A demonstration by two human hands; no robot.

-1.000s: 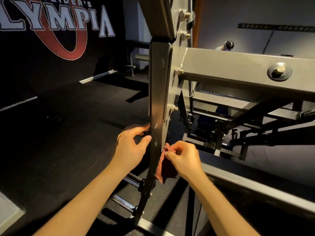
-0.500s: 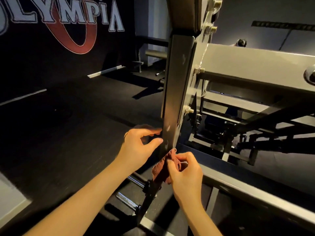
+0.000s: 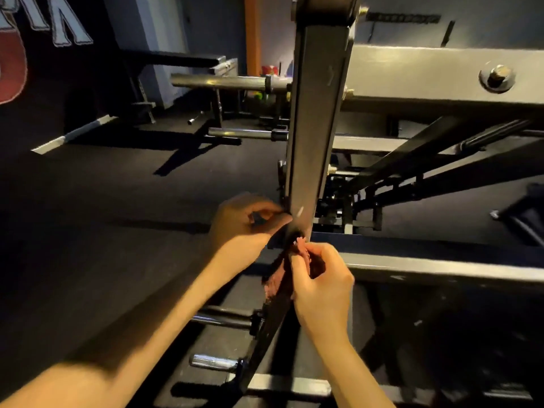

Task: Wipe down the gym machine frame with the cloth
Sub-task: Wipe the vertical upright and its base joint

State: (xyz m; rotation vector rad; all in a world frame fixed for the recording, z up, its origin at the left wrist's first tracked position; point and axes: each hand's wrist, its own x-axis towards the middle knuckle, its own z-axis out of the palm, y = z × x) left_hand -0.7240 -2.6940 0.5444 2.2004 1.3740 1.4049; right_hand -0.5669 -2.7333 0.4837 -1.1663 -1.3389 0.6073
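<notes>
Two hands work the flat, dark steel upright of the gym machine frame (image 3: 316,128), smooth w/ a few scuffs. Left hand (image 3: 244,228) curls thumb & forefinger round its left edge; just below, right hand (image 3: 321,287) has fingers curled, pinching a bunched, nubby reddish cloth (image 3: 278,279) against the right edge. Vs 0.5 s ago, both hands keep approx the same spot on the post, cloth still bunched.

frame upright (image 3: 318,113): grey steel, near-vertical, scuffed
cloth (image 3: 276,281): reddish-brown, bunched, pressed against lower face of upright
</notes>
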